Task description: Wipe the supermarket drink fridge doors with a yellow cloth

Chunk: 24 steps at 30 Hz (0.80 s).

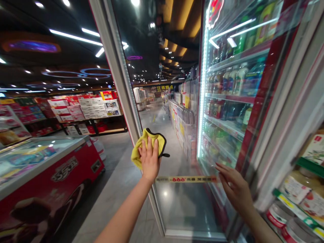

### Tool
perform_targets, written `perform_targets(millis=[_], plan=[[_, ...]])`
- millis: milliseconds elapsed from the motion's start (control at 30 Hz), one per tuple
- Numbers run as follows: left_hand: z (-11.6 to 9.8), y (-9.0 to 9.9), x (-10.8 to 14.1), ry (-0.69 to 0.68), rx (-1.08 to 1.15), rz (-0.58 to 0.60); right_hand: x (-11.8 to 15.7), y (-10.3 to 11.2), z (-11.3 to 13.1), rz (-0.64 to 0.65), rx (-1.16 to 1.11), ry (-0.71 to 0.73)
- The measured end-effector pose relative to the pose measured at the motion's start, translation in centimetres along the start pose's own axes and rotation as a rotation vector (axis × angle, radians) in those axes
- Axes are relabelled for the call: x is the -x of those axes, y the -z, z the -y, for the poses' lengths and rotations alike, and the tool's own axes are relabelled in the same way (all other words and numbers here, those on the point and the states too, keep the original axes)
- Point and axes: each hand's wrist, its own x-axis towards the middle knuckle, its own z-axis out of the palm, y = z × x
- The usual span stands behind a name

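My left hand (150, 160) presses a yellow cleaning cloth (138, 152) with black edging flat against a glass door (177, 206), close to the door's left frame. Its fingers lie stretched over the bunched cloth, and a small black loop sticks out to the right. My right hand (235, 185) holds nothing. Its fingers are extended beside the right end of a printed sticker strip (187, 179) on the glass; whether they touch the pane, I cannot tell.
A lit drinks fridge (222, 98) with bottles on several shelves shows in the glass at right. Jars (295, 189) stand on shelving at far right. A red chest freezer (58, 182) is at left, with stacked boxes (93, 109) behind it.
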Motion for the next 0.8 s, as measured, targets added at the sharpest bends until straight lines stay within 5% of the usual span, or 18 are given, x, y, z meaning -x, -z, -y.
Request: perform_targets(millis=[100,233,333,433,533,600,667,800], plan=[[-2.4,-0.8,1.3,-0.053,0.042,0.069,0.1,0.1,-0.4,0.014,-0.029,0.013],[-2.1,0.0,2.3,-0.099,0.007,0.199,1.0,1.9,-1.7,0.08,-0.073,0.01],[-3.5,1.4,-0.3,0.05,-0.015,0.107,0.9,4.1,-2.9,0.097,-0.101,-0.021],[-7.9,1.8,-3.2,0.209,-0.019,-0.049,0.3,5.4,-3.4,0.083,-0.123,-0.027],[-11.4,1.2,-2.8,-0.045,0.006,0.073,0.3,5.6,-3.4,0.062,-0.15,-0.007],[-11.6,0.9,-1.1,-0.262,0.022,0.231,0.8,5.8,-3.7,0.064,-0.161,0.001],[-10.6,1.2,0.1,-0.31,0.022,0.312,1.3,6.5,-4.3,0.091,-0.16,0.005],[-10.4,2.8,-2.0,0.093,-0.015,0.114,0.9,8.4,-5.8,0.126,-0.123,-0.025]])
